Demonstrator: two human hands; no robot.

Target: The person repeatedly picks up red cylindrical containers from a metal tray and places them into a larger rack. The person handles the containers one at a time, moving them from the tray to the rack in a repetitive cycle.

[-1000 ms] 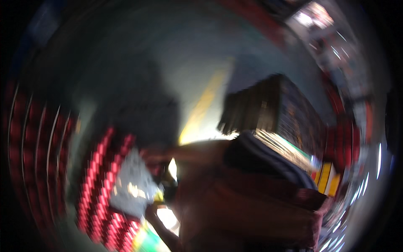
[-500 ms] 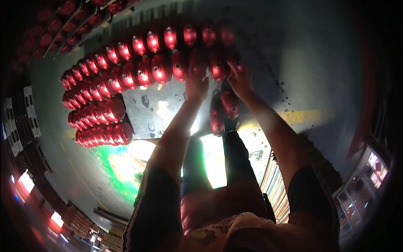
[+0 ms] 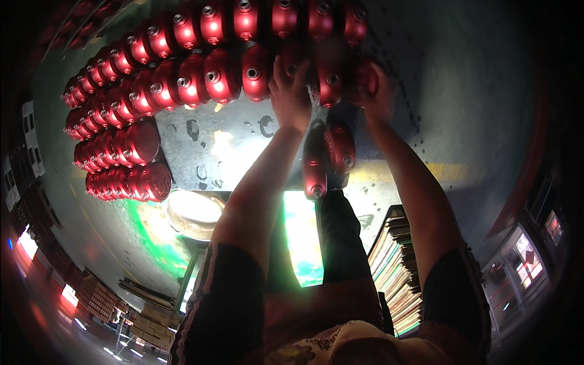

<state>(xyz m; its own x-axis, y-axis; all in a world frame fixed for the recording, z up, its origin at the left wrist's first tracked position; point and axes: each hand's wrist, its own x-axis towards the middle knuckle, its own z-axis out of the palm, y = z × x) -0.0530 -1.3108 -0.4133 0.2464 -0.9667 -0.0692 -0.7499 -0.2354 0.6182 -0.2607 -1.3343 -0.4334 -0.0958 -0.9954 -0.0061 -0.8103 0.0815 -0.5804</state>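
Rows of red rounded metal tanks with small metal neck fittings stand on a grey tabletop. In the second row, my left hand has its fingers and thumb bent around one red tank. Further right, my right hand is curled around another red tank at the row's end. Between the hands sits one more tank. Two tanks, one upright-looking and one leaning, are at the near right corner of the table. Parts of the fingertips are in shadow.
More red tanks fill the table's left side. Below the table edge is a bright round pan-like object. A stack of flat sheets stands by my right leg. A yellow line crosses the floor at right.
My right hand has shifted slightly right, and the tank in it now sits a little apart from its neighbour. My left hand stays at the second row. The whole view has shifted.
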